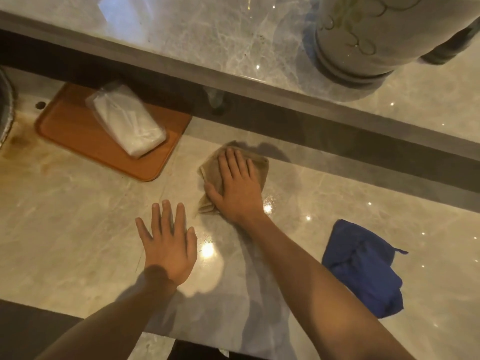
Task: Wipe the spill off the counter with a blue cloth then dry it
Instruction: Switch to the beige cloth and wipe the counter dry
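A crumpled blue cloth [362, 268] lies on the marble counter [78, 216] at the right, with no hand on it. My right hand [239, 185] presses flat on a folded tan cloth [211, 170] in the middle of the counter, palm down and fingers spread over it. My left hand [167, 242] rests flat on the bare counter just left of it, fingers apart, holding nothing. Small wet droplets glint near the right wrist and beside the left hand.
An orange tray [78, 131] at the back left holds a plastic-wrapped white pack [127, 120]. A raised marble ledge [233, 48] runs behind, with a large pale ceramic vase [363, 37] on it. A sink rim [5, 105] shows at far left. Brown stains mark the counter there.
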